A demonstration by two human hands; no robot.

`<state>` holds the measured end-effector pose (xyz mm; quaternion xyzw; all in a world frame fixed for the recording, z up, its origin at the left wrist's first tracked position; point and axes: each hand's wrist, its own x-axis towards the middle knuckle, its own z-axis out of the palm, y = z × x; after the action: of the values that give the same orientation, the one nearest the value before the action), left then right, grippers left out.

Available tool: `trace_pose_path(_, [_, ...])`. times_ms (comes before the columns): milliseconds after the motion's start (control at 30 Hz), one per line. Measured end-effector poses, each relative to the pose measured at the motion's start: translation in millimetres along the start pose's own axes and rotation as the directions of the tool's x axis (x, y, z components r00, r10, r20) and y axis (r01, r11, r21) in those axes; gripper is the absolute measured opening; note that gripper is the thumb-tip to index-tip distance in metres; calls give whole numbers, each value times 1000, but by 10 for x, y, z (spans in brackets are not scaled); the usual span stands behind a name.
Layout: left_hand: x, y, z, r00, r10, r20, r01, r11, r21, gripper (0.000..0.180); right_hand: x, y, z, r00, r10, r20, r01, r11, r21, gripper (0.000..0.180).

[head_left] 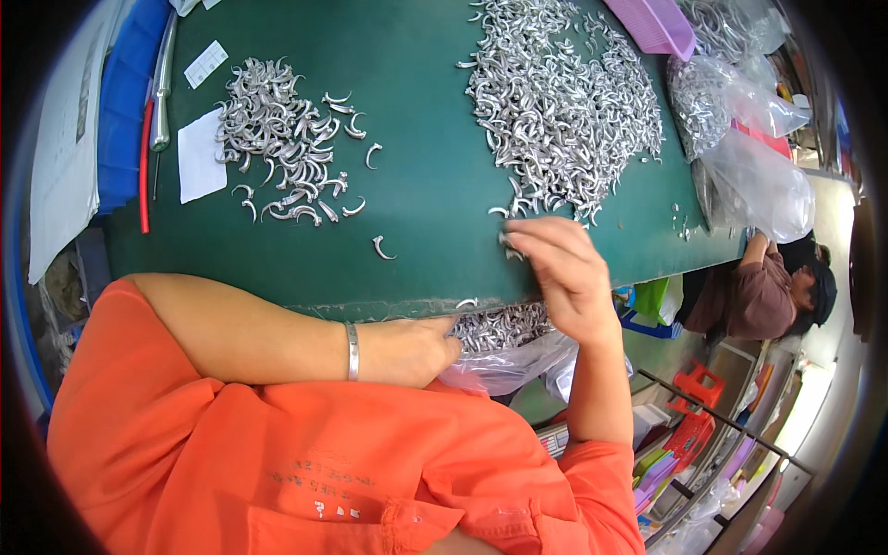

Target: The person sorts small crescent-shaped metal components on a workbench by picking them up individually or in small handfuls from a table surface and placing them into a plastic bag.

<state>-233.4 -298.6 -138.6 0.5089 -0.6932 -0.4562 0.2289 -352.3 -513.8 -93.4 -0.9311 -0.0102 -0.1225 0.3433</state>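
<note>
My right hand (566, 277) is over the table near its front edge, thumb and fingers pinched, slightly blurred. Small silver claw-shaped metal pieces (510, 248) show at its fingertips. Just beyond lies the big heap of such pieces (564, 120). At the table's front edge my left hand (407, 351) is closed at the mouth of a clear plastic bag (495, 370), its fingertips partly hidden. The bag holds many more metal pieces (504, 328). A single claw-shaped piece (467, 302) rests on the table edge by the left fingers.
A smaller pile of claw-shaped pieces (287, 139) lies at left on the green table (407, 120), beside white paper (201, 157), a red rod (145, 166) and a blue bin (134, 102). Filled plastic bags (754, 176) and a pink basket (657, 23) stand right. Another person (763, 291) is beyond.
</note>
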Motion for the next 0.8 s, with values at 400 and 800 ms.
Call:
trace_pose_path(400, [18,22,-48,995,-73,65,74,997,-18,25,-621,-18,-9,927,164,-336,-223,964,-143,30])
trace_pose_path(800, [4,21,-46,998,-51,23,52,998,-40,23,-705,-123,-119,986,156,57,-155,988,-18,30])
